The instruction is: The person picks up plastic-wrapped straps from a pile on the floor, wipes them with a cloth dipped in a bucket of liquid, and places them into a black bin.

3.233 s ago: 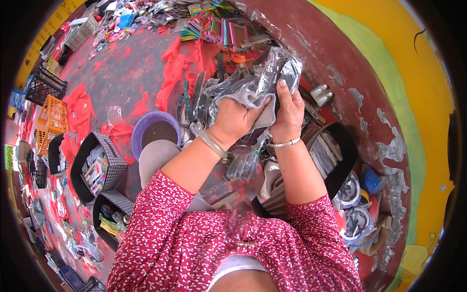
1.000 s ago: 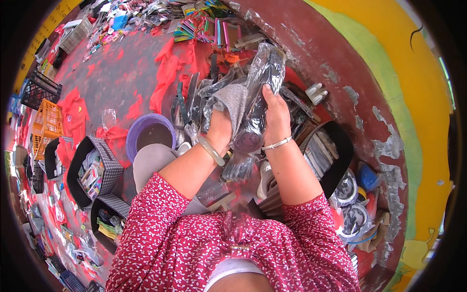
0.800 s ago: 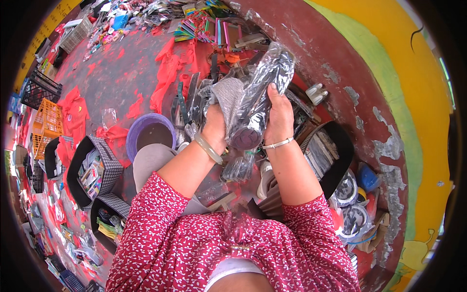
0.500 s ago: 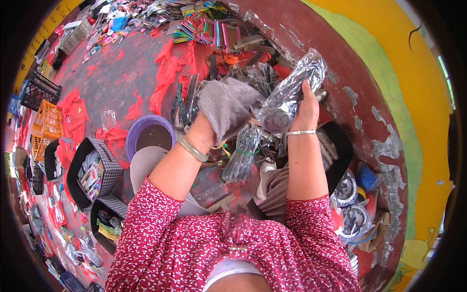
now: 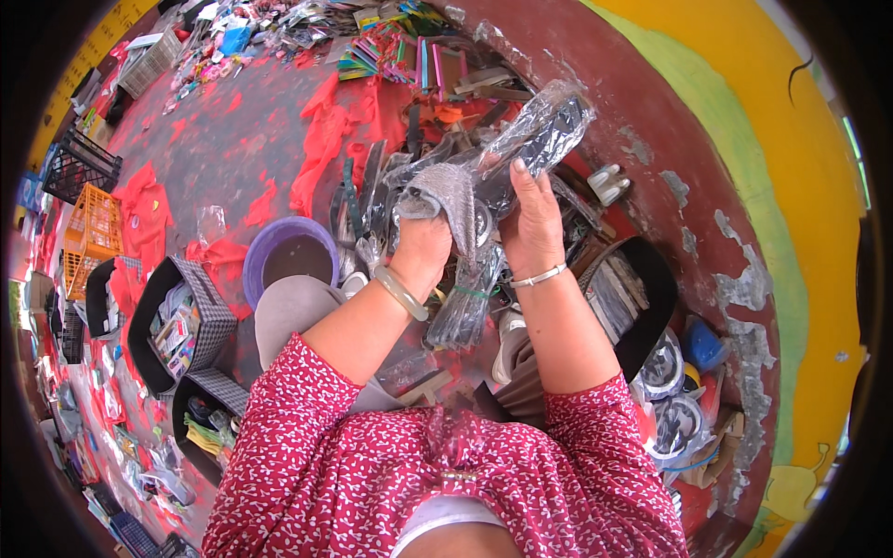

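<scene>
My left hand [image 5: 423, 244] is closed on a grey cloth [image 5: 453, 186], its fingers partly hidden by the folds. The cloth lies against the near end of a long dark item in clear plastic wrap [image 5: 551, 135]. My right hand [image 5: 534, 212] grips this wrapped item from its right side, thumb along the plastic. What is inside is black, but the glare keeps me from telling its kind. Below the hands lies another clear-wrapped bundle [image 5: 465, 298], tied with a green band. Around them spreads a heap of dark, strap-like goods.
A purple bucket [image 5: 290, 262] stands left of my legs. Further left are checked storage boxes [image 5: 203, 312] and an orange crate [image 5: 91, 232]. A black-rimmed box [image 5: 656, 288] sits at the right, near the red wall [image 5: 688, 177]. Bright sticks [image 5: 395, 56] lie at the far side.
The wrapped item has moved left and turned more to the right at its far end. My left hand and cloth have come against its near end.
</scene>
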`<move>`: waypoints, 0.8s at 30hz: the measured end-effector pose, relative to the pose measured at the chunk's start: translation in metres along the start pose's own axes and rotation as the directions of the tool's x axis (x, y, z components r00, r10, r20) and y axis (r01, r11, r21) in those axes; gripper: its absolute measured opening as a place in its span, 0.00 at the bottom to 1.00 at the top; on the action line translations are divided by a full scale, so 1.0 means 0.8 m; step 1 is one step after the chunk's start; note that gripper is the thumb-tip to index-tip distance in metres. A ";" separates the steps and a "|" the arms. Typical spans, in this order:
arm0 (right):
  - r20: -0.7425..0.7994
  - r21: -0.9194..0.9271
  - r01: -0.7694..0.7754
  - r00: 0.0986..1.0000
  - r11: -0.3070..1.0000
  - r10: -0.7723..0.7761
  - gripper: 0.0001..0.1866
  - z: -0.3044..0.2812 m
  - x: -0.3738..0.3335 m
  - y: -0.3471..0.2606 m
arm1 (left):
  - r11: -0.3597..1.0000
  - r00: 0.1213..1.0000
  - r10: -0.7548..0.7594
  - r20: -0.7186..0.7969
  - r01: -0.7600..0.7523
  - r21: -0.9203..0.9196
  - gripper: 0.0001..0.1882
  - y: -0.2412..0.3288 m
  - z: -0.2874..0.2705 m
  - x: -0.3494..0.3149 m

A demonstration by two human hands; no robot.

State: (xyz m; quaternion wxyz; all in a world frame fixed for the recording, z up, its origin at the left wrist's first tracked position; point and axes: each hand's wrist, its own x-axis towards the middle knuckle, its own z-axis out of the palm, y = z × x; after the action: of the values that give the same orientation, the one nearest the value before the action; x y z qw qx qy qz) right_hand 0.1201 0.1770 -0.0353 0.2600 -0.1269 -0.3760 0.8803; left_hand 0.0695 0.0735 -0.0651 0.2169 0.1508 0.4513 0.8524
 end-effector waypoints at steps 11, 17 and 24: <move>-0.195 0.098 0.002 0.981 0.995 0.018 0.19 -0.039 0.019 -0.016 | 0.994 0.990 -0.100 0.100 0.103 -0.024 0.09 -0.006 -0.004 0.003; -0.102 0.239 0.002 0.994 0.971 0.023 0.18 -0.035 0.020 -0.023 | 0.927 0.966 -0.258 -0.013 0.243 -0.286 0.09 0.005 -0.013 0.007; -0.043 0.294 0.017 0.999 0.956 -0.004 0.19 -0.049 0.025 -0.038 | 0.815 0.928 -0.344 0.142 0.370 -0.446 0.10 0.030 -0.012 0.011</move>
State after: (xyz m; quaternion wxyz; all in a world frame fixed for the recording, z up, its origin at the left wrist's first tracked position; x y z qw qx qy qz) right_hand 0.1306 0.2291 -0.0410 0.2884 -0.1033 -0.2361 0.9222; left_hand 0.0518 0.0594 -0.0501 0.4147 0.0306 0.2479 0.8750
